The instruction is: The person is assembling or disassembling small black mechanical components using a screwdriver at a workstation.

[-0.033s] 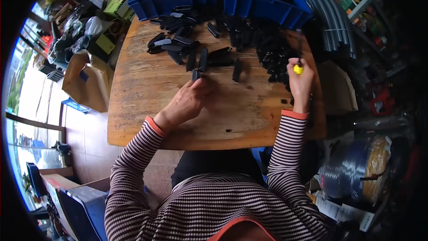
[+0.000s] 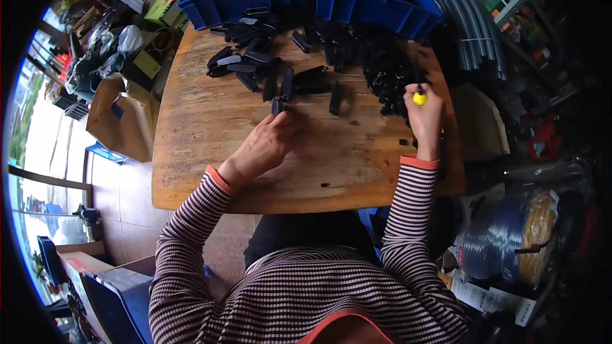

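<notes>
My left hand (image 2: 271,137) is closed near the middle of the wooden table (image 2: 210,153), with its fingertips on a small black plastic piece (image 2: 276,106). Over the table's right side, my right hand (image 2: 426,111) is wrapped round a screwdriver (image 2: 419,98). Its handle end is yellow, and its thin dark shaft points away from me. Loose black oblong pieces (image 2: 311,83) lie just beyond my left hand. A dense heap of small black parts (image 2: 386,79) spreads beside and beyond my right hand.
Two blue bins (image 2: 245,3) full of dark parts stand along the far edge. Bundled grey tubing (image 2: 468,32) hangs beyond the right corner. An open paper bag (image 2: 121,118) stands left of the table. A wrapped coil (image 2: 503,236) sits at the lower right.
The view has shifted slightly. My right hand and the screwdriver are a little further left. My left hand stays at the black plastic piece.
</notes>
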Available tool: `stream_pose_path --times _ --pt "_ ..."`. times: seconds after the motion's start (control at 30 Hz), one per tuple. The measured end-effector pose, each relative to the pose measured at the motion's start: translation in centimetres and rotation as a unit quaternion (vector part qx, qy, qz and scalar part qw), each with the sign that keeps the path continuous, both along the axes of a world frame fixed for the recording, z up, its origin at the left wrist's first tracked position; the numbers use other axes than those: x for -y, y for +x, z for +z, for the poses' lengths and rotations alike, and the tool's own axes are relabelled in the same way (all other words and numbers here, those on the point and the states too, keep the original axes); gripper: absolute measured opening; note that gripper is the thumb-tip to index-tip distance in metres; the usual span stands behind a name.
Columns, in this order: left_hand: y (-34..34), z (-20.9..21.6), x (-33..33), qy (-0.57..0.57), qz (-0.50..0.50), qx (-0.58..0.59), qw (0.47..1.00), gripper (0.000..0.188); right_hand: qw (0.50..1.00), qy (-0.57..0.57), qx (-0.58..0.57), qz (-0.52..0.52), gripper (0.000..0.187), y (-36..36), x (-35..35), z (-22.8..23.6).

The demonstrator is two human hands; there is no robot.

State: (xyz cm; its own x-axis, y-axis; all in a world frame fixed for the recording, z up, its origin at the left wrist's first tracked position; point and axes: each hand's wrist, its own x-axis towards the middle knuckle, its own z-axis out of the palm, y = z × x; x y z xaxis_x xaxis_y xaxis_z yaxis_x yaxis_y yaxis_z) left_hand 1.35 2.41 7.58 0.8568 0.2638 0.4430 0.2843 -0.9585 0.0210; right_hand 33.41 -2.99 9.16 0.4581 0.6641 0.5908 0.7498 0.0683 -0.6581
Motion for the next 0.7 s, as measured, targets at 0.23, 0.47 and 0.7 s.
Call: stream_pose_path --times 0.23,0.47,0.7 --pt "4.9 -2.4 1.6 -0.105 0.043 -0.006 0.993 0.036 0.931 -0.345 0.109 -0.042 0.021 -2.9 -0.2 -1.7" --pt "0.9 -2.4 0.4 -0.12 -0.041 0.086 0.988 0.042 0.939 -0.311 0.141 0.04 0.031 -1.5 -0.5 -4.2" --pt "0.4 -3.9 0.1 -0.046 -0.095 -0.018 0.994 0.039 0.948 -0.287 0.079 0.109 0.027 -3.9 -2.2 -4.4"
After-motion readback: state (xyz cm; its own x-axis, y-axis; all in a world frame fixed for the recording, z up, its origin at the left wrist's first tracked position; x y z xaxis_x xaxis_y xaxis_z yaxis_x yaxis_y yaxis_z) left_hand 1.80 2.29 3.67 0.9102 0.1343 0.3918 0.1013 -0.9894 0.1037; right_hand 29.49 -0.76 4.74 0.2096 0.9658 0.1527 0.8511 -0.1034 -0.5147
